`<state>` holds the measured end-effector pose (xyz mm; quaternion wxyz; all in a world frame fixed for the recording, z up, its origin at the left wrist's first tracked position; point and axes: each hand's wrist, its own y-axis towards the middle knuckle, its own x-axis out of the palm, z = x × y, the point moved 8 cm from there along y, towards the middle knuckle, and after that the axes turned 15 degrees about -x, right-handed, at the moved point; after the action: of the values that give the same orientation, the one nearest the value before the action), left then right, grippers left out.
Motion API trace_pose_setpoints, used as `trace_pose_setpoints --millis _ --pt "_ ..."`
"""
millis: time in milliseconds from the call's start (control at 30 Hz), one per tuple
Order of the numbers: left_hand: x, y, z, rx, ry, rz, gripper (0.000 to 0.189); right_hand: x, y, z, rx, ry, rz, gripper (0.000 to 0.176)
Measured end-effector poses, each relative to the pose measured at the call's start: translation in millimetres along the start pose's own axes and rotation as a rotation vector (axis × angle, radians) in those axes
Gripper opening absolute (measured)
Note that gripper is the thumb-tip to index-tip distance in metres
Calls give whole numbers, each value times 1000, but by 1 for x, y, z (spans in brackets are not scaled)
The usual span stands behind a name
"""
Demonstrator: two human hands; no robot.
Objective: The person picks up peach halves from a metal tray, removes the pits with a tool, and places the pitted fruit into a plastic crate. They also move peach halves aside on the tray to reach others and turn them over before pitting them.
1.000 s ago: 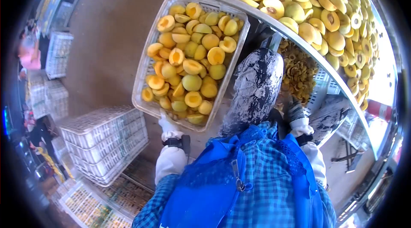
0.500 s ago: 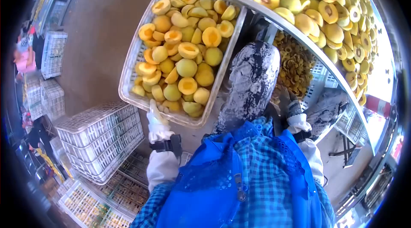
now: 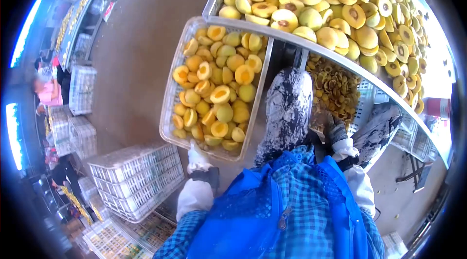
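A pale plastic crate [image 3: 168, 101] full of yellow peach halves [image 3: 220, 94] stands left of my knees. My left hand [image 3: 197, 157], in a white glove, is at the crate's near rim with the fingers closed over the edge. My right hand [image 3: 336, 131], in a dark glove with a white cuff, is low between my legs. It is beside a bin of brownish peach scraps [image 3: 335, 88]. Its fingers look curled, but what they hold is blurred.
A metal-edged table [image 3: 311, 44] heaped with cut peaches, some with pits, spans the upper right. Stacked white crates [image 3: 138, 181] stand at lower left, and more crates [image 3: 82, 89] line the far left. A person [image 3: 50, 91] in pink is farther off.
The view has tilted, so the table, crate and my legs appear lower in the picture. My left hand stays at the crate's near rim; my right hand stays low by the scraps.
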<state>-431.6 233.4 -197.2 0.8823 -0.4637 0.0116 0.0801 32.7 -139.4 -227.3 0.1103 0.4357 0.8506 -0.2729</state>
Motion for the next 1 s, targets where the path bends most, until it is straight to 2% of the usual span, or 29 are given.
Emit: trace_pose_setpoints --millis 67,133,167,267,300,333,400,433,500,533,567,600,633,667,733,800,867,933,967,1000 --pt "27 -52 38 576 757 62 32 4 -5 10 -2 -12 -9 34" --pt "8 -30 17 54 42 46 35 11 -7 22 0 -25 -14 34" --pt "-2 -4 3 56 -57 -10 40 14 -4 26 -8 -23 -8 34" --pt "-14 12 -19 -90 116 196 45 14 20 25 -103 -29 2 34" --pt "-14 4 -12 -99 247 142 51 14 31 20 -141 -27 0 34" --pt "-23 3 -7 -116 413 179 62 17 39 11 -172 -34 -9 34" --pt "-13 -61 35 -40 913 573 72 28 31 -29 -194 -51 -37 34" --pt "-28 -29 41 474 1269 851 70 25 24 -55 -202 -72 -45 34" --pt "37 -96 89 983 955 615 64 17 22 -61 -242 -157 -60 35" --pt "81 -125 108 1077 857 364 62 16 24 -56 -277 -212 -64 36" --pt "121 -137 113 1263 928 255 60 15 26 -53 -312 -267 -67 37" --pt "157 -144 113 1272 1063 185 62 16 21 -74 -343 -304 -83 36" --pt "185 -124 102 1125 1196 84 65 17 16 -95 -374 -340 -98 36" --pt "205 -87 83 1017 1441 125 65 18 8 -121 -385 -402 -116 36" --pt "220 -68 69 1057 1530 194 61 18 -10 -158 -466 -370 -135 30" --pt "229 -64 70 983 1537 150 58 23 -40 -170 -1289 -997 -48 30" --pt "237 -98 80 1149 1477 126 59 3 -6 -121 -370 -285 -61 31" --pt "238 -105 57 1285 1456 170 64 -9 -12 -130 -417 -320 -16 31" --pt "229 -95 29 1226 1497 154 71 -9 -16 -126 -541 -344 -32 29" --pt "228 -85 9 1176 1712 145 73 -14 -19 -144 -581 -348 -15 28"
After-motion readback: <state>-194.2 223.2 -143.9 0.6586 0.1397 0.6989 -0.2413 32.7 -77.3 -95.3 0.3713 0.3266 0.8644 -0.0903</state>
